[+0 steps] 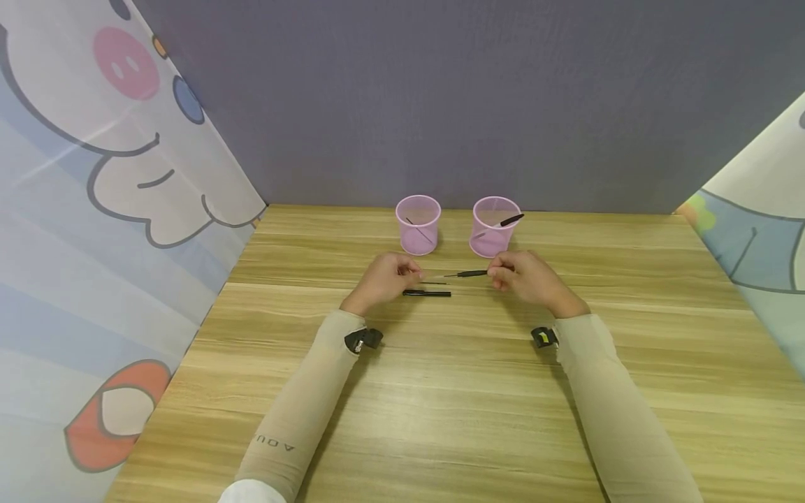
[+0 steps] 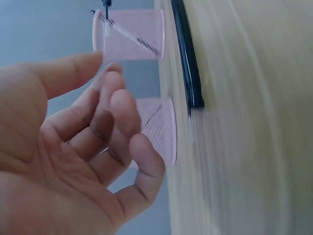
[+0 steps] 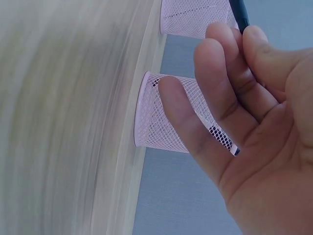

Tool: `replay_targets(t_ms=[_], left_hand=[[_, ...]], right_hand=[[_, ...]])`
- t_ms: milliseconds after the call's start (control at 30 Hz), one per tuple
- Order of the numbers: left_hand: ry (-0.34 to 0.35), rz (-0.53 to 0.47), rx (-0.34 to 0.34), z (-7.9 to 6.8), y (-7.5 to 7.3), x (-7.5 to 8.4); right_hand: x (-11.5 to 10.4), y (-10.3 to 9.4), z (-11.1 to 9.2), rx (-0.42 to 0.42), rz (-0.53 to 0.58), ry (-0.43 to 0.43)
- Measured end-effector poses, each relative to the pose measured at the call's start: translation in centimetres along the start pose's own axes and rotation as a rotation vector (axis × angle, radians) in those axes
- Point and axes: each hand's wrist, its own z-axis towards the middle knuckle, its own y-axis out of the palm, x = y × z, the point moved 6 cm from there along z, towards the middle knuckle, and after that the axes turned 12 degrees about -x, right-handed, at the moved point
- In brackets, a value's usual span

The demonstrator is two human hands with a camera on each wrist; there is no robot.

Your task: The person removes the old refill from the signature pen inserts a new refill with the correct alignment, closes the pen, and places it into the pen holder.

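Observation:
Between thumb and fingertips my right hand [image 1: 525, 278] pinches the end of a slim black pen piece [image 1: 472, 273]. A thin tip on this piece points left toward a pale, clear tube [image 1: 434, 278]. My left hand [image 1: 385, 281] has its thumb and index finger close together at the tube's left end, its other fingers loosely bent. The tube's far end meets the thin tip, above the table. Just below, a black pen [image 1: 429, 293] lies on the wood, its left end by the left fingers. In the right wrist view the black piece [image 3: 239, 13] rises from the fingertips.
Two pink mesh cups stand behind the hands. The left cup [image 1: 418, 241] has a thin dark stick [image 1: 420, 230] inside; the right cup [image 1: 487, 244] holds a clear pen with a black end [image 1: 512, 219]. A grey wall [image 1: 465, 105] rises behind the wooden table [image 1: 440, 412].

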Motion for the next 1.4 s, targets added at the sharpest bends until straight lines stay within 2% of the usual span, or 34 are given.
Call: replay_targets(t_ms=[200,433,967,1400], left_hand=[[-0.033,0.202,-0.043,0.0,0.2,-0.2],[-0.111,0.285,-0.071,0.0,0.6,-0.9],[-0.167,0.29,-0.081,0.0,1.1,-1.6],[-0.153,0.292,-0.105,0.0,1.4,-1.4]], right_hand=[[0.0,-0.1,-0.1,0.003,-0.001,0.004],[-0.1,-0.2,-0.2,0.0,0.002,-0.001],[0.0,-0.3,-0.2,-0.004,0.013,-0.002],[0.0,-0.2,-0.3,0.001,0.014,-0.011]])
